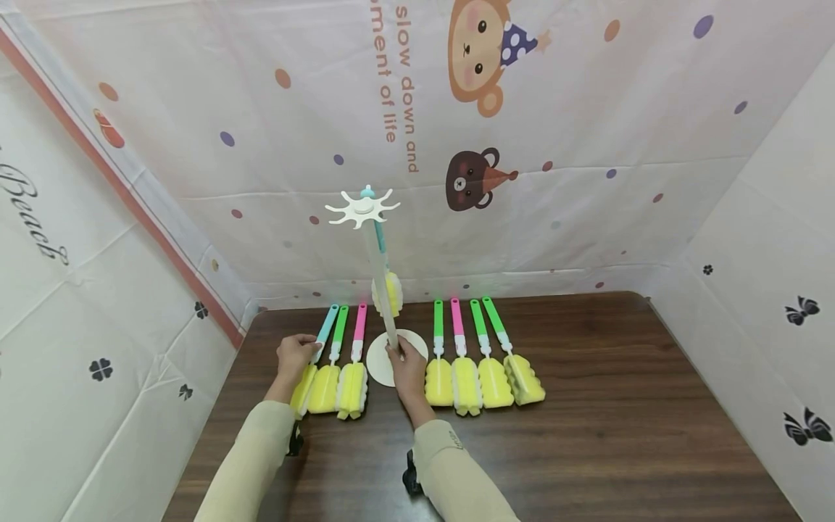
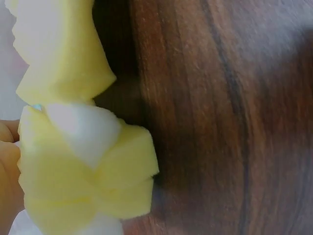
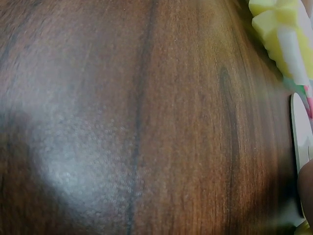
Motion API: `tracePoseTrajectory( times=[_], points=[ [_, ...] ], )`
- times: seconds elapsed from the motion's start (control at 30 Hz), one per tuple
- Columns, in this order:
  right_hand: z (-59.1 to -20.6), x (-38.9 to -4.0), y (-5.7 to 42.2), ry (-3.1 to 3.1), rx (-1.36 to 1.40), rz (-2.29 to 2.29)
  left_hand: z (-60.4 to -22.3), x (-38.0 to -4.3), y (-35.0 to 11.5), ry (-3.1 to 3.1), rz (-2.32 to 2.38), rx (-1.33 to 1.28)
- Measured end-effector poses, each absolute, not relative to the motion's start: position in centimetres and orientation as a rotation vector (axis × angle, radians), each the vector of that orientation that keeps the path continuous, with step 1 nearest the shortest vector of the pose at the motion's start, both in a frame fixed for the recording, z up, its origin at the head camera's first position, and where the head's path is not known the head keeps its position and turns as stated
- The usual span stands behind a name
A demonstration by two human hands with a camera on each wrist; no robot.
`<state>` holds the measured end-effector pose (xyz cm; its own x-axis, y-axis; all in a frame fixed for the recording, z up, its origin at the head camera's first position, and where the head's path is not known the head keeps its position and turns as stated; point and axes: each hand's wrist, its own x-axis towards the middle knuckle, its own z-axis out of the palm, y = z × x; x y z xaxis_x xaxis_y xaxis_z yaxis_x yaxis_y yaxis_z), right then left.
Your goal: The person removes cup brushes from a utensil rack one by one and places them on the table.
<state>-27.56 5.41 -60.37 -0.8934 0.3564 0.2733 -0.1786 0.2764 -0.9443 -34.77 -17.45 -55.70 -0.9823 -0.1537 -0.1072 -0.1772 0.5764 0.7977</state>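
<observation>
My left hand [image 1: 296,360] pinches the blue handle of a sponge brush [image 1: 327,324] at the left end of a row. The yellow-and-white sponge head [image 2: 58,171] of a brush fills much of the left wrist view, with a finger at its edge. With my right hand [image 1: 409,371] I grip the lower pole of a white stand [image 1: 380,275], just above its round base [image 1: 378,360]. The stand's top carries several curved hooks [image 1: 362,208]. Behind the pole, a brush with a blue handle hangs with its yellow sponge head [image 1: 393,293] down.
Left of the base lie a green-handled brush [image 1: 339,330] and a pink-handled brush [image 1: 359,326]. To its right, several more brushes with green [image 1: 438,319] and pink [image 1: 458,319] handles lie side by side. Printed cloth [image 1: 574,217] stands behind the brown table [image 1: 620,406].
</observation>
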Motion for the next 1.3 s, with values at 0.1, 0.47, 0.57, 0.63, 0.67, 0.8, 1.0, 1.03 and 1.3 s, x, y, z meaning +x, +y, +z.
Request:
tracePoseTrajectory(
  times=[0.1,0.47,0.57,0.63,0.67,0.8,1.0,1.03,1.3],
  points=[
    [-60.2,-27.5,5.5,-2.113,-0.16,1.664,-55.7,-34.8,-17.5,2.818,1.339,-0.234],
    [-60.3,-27.5,5.3,-2.126,-0.167,1.687,-55.2,-34.9,-17.6,2.925,1.19,-0.119],
    [-60.5,-27.6,5.3,-2.13,-0.167,1.696,-54.3,-35.0,-17.6,2.958,1.202,-0.081],
    [-60.5,-27.6,5.3,-2.129,-0.166,1.696,-53.5,-35.2,-17.4,2.984,1.226,-0.022],
    [-60.5,-27.7,5.4,-2.128,-0.166,1.695,-53.1,-35.3,-17.3,2.993,1.246,0.017],
    [-60.5,-27.6,5.4,-2.116,-0.168,1.707,-51.0,-35.8,-16.0,2.971,1.392,0.214],
    [-60.4,-27.4,5.4,-2.112,-0.166,1.729,-47.3,-35.9,-12.9,2.789,1.666,0.523],
    [-60.5,-27.4,5.4,-2.116,-0.161,1.719,-46.6,-35.8,-12.3,2.752,1.699,0.553],
    [-60.5,-27.6,5.6,-2.12,-0.124,1.686,-42.6,-35.6,-8.0,2.549,1.91,0.757]
  ],
)
